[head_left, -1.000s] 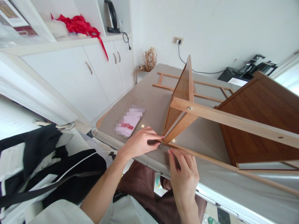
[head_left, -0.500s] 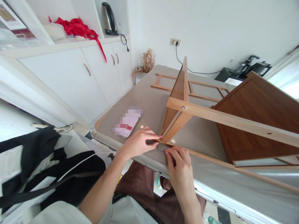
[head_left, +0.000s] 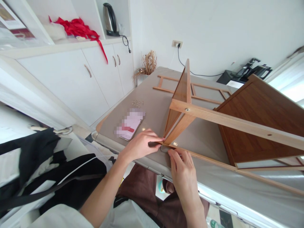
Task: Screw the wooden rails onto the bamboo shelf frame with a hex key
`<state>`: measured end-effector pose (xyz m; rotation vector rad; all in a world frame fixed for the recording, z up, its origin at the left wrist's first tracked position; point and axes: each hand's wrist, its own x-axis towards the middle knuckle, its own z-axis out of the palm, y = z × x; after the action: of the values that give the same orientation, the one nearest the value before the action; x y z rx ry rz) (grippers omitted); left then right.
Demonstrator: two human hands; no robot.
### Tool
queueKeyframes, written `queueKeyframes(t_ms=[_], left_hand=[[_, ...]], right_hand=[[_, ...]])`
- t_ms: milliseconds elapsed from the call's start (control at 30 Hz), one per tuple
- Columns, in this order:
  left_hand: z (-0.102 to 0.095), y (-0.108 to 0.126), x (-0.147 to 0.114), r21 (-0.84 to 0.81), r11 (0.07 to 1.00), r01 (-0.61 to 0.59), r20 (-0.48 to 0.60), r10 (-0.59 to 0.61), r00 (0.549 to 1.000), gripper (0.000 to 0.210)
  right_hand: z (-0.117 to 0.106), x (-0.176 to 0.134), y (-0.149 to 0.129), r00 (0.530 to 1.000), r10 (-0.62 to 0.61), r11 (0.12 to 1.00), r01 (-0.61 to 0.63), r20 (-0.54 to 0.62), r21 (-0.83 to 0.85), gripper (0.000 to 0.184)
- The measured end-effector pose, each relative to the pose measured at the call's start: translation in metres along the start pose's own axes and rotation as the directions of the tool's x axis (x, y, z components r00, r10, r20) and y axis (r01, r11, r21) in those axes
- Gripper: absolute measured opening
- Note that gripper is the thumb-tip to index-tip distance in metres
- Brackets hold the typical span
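Your left hand (head_left: 142,144) pinches the lower corner of the wooden frame (head_left: 213,116), which stands along the near edge of the table (head_left: 152,104). Your right hand (head_left: 184,164) has thumb and finger together on a thin bent metal rod (head_left: 164,151) just beside that corner. In the white cabinet (head_left: 68,79), one open compartment holds a red ribbon (head_left: 78,28) spilling over its ledge, and the next holds a kettle (head_left: 109,20); you can't see inside it. Beyond the table's far left corner, a pale pot (head_left: 142,77) contains dried stalks (head_left: 150,60). Near the table's left edge lie small metal pieces (head_left: 137,104), with a phone (head_left: 130,126) closer to you, its screen partly blurred out. Your fingers hide where the rod meets the frame, and the view cuts off the frame's right end.
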<state>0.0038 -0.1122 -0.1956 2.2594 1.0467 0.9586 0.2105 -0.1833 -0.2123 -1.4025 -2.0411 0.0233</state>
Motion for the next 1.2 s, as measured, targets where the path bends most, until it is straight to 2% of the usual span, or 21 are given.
queueKeyframes(t_ms=[233,600,800,1067,1200], left_hand=[[-0.0002,-0.0007,-0.0002,-0.005,1.000,-0.006,-0.002,0.006,1.000,0.029],[0.0001,-0.0007,0.0000,0.002,1.000,-0.004,0.004,0.004,1.000,0.031],[0.0001,0.0004,0.0003,0.006,1.000,-0.014,-0.005,0.014,1.000,0.030],[-0.0016,0.0014,0.0010,0.017,1.000,-0.017,0.006,0.017,1.000,0.030],[-0.0021,0.0022,0.0014,0.028,0.999,-0.020,0.002,0.020,1.000,0.031]], right_hand=[[-0.0020,-0.0006,-0.0033,0.999,-0.034,0.997,0.033,-0.008,-0.071,0.025],[-0.0041,0.0025,-0.0087,0.998,-0.049,0.995,0.046,-0.034,-0.085,0.024],[-0.0027,0.0016,-0.0048,0.999,-0.037,0.996,0.033,-0.039,-0.086,0.016],[-0.0005,0.0004,-0.0075,0.998,-0.017,0.996,0.023,-0.068,0.088,0.017],[0.0008,-0.0035,-0.0082,1.000,-0.017,0.992,0.020,-0.026,0.125,0.020]])
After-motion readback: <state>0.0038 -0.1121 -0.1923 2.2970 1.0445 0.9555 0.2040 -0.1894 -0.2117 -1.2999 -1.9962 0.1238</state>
